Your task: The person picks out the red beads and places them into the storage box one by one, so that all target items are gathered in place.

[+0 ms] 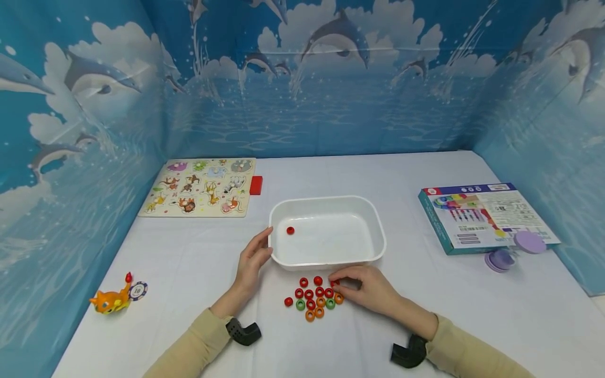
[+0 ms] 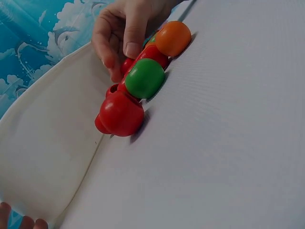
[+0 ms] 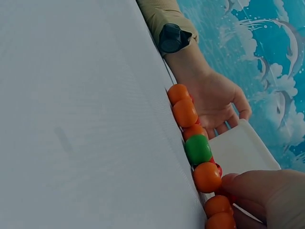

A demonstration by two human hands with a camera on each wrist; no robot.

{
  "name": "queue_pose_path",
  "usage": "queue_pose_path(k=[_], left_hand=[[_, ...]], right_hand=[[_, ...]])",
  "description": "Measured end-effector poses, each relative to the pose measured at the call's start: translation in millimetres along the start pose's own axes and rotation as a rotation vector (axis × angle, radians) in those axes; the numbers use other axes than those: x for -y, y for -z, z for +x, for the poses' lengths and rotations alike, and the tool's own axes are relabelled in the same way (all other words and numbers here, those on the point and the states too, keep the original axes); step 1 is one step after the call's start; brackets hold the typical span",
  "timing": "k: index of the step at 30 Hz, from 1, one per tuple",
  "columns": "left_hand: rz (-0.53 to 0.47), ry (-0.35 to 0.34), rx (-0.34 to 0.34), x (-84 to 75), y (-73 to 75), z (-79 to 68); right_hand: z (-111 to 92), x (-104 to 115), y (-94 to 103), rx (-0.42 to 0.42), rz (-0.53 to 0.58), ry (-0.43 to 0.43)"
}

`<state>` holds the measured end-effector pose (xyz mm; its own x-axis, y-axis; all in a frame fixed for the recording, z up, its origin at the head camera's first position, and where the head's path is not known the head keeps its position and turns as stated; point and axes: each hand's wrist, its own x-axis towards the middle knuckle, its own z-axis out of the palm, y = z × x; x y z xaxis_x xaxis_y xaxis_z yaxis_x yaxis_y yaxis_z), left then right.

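A white rectangular tray [image 1: 331, 264] stands mid-table with one red bead [image 1: 290, 230] inside. My left hand [image 1: 251, 262] touches its left side, fingers fairly straight; in the left wrist view only fingertips [image 2: 28, 222] show at the rim. Just in front of the tray, several red, orange and green round beads with holes lie clustered, among them a green bead [image 1: 300, 304] and an orange bead [image 1: 310, 315]. At the cluster's right side, my right hand [image 1: 368, 289] pinches a red bead [image 1: 335, 283] between thumb and index finger, partly hidden by the fingertips.
An animal peg puzzle [image 1: 198, 189] lies back left, beside a red block [image 1: 256, 185]. An orange cat toy [image 1: 111, 301] and a round chip [image 1: 138, 291] sit at left. A flat game box [image 1: 482, 218] is at right, with purple lidded containers [image 1: 500, 260] near its corner.
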<state>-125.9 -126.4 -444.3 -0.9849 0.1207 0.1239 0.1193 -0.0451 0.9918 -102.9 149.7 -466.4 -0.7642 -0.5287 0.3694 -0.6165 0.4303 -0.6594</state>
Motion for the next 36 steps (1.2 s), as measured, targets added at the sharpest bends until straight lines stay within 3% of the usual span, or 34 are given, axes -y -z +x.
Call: queue_pose_path(k=[5, 11, 18, 20, 26, 30, 36], left_hand=[[0.009, 0.011, -0.005, -1.0, -0.2, -0.1], [0.007, 0.006, -0.001, -2.1, -1.2, -1.6], [-0.003, 0.003, 0.0, -2.9, -1.7, -1.3], [-0.008, 0.007, -0.002, -2.9, -1.7, -1.2], [-0.015, 0.007, -0.004, -1.8, -1.2, -0.9], [-0.017, 0.001, 0.001, 0.6, -0.6, -0.5], [-0.013, 0.0, 0.008, 0.6, -1.0, -0.1]], right_hand=[[4, 9, 8.2, 0.0, 0.009, 0.067], [18, 37, 37.7, 0.095, 0.116, 0.034], [71, 53, 75.7, 0.083, 0.185, 0.095], [91, 53, 80.9, 0.087, 0.187, 0.067], [146, 44, 78.7, 0.178, 0.275, -0.1], [169, 36, 73.0, 0.276, 0.335, -0.152], [185, -17, 43.1, 0.418, 0.327, -0.247]])
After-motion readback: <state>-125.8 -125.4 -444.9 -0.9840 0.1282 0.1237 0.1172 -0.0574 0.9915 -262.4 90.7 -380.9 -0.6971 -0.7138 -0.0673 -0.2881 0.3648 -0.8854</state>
